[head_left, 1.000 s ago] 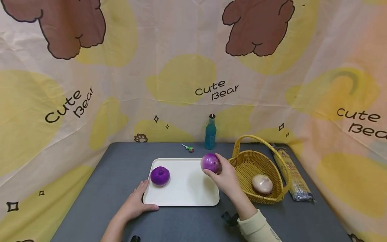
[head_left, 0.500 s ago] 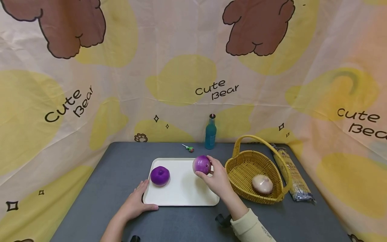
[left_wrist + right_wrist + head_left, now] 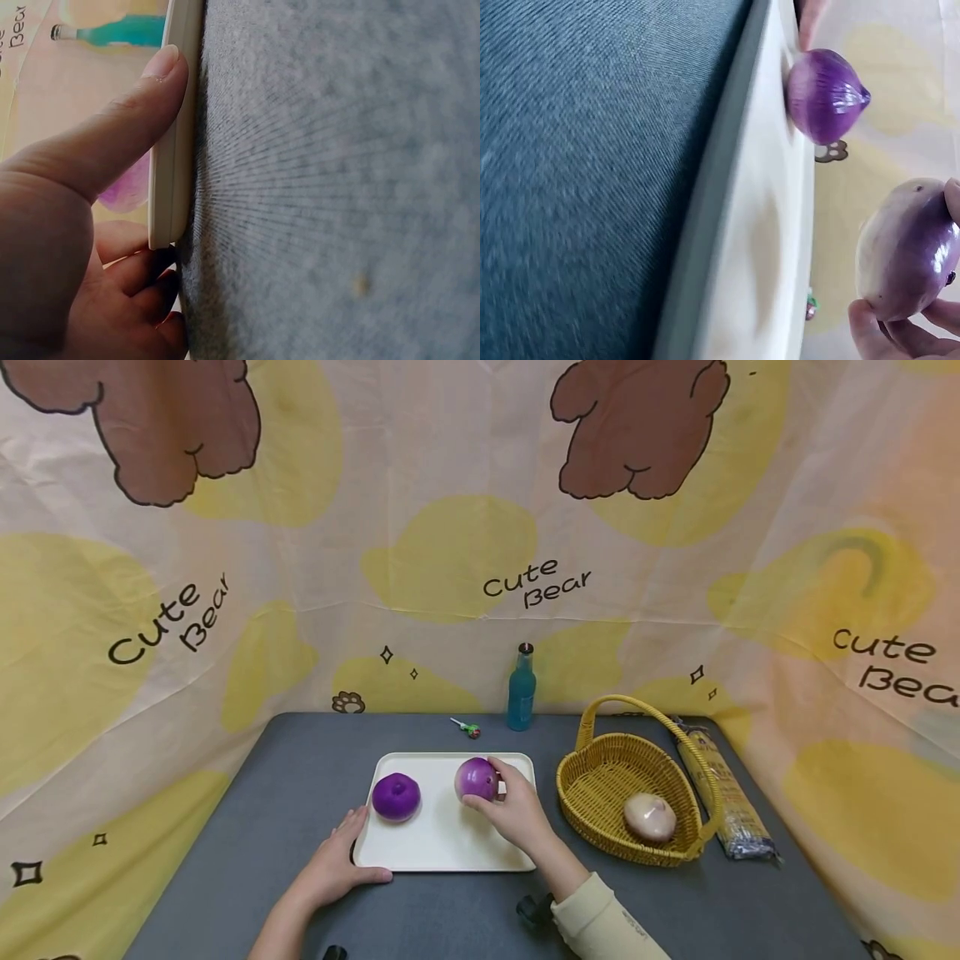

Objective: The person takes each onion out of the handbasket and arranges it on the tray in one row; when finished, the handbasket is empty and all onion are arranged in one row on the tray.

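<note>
My left hand (image 3: 335,862) holds the front left corner of the white tray (image 3: 450,853), thumb along the near rim and fingers at the left side. In the left wrist view the thumb (image 3: 120,124) lies over the tray's edge. A purple onion (image 3: 396,797) with a pointed tip (image 3: 865,97) rests on the tray's left part. Above the tray's right half, my right hand (image 3: 517,806) grips a glossy purple-and-white round vegetable (image 3: 475,779). In the right wrist view this vegetable (image 3: 904,251) is held off the tray, with fingertips and thumb around it.
A yellow wicker basket (image 3: 592,835) with a tall handle stands right of the tray, holding a pale round vegetable (image 3: 650,817). Beside it lies a long yellow packet (image 3: 727,793). Behind the tray are a blue bottle (image 3: 522,689) and a small lollipop (image 3: 468,728).
My right hand has carried the purple-and-white vegetable leftward and a little lower over the tray, away from the basket. The left hand, the tray and the onion have stayed in place.
</note>
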Tool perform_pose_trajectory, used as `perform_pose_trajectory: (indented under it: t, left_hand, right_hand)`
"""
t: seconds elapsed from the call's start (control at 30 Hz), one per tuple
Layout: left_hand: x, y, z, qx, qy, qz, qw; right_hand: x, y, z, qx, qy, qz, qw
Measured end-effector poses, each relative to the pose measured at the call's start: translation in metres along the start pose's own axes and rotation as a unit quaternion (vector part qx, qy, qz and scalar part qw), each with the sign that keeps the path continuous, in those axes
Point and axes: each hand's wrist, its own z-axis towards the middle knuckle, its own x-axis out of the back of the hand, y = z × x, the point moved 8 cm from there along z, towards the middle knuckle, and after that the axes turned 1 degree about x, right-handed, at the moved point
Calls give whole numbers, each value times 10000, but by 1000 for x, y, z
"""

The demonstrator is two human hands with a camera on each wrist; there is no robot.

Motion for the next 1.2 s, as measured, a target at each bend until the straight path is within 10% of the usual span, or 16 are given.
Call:
perform_pose_trajectory:
  t: [1.2]
  left_hand:
    - [2, 3, -4, 27, -32, 137, 9999]
  right_hand:
    - [-49, 24, 19, -249, -724, -377, 9964]
